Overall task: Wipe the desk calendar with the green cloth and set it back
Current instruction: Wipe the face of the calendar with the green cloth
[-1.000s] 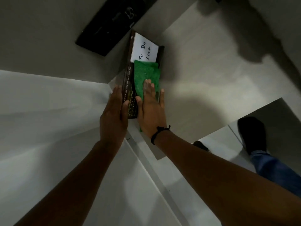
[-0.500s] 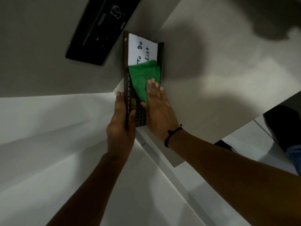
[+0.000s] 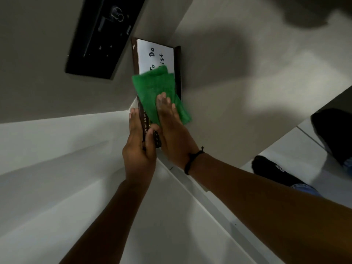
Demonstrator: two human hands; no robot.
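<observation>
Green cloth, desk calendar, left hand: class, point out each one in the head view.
green cloth point(image 3: 154, 88): head view, upper fold.
desk calendar point(image 3: 152, 52): head view, white To Do List panel.
left hand point(image 3: 139, 157): head view, back of hand.

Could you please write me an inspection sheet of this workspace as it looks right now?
Surface: pale desk top, dimly lit, with shadows across it.
Job's things: desk calendar with dark frame and white "To Do List" panel; green cloth lies flat on it, covering part of the writing.
Clutter: black device beyond the calendar; what it is cannot be told.
Hands: left hand grips the calendar's near edge along the month strip; right hand presses flat on the cloth, black cord on its wrist.
Cables: nothing seen.
Surroundings: white panels below the desk; dark footwear on a pale floor at right.
</observation>
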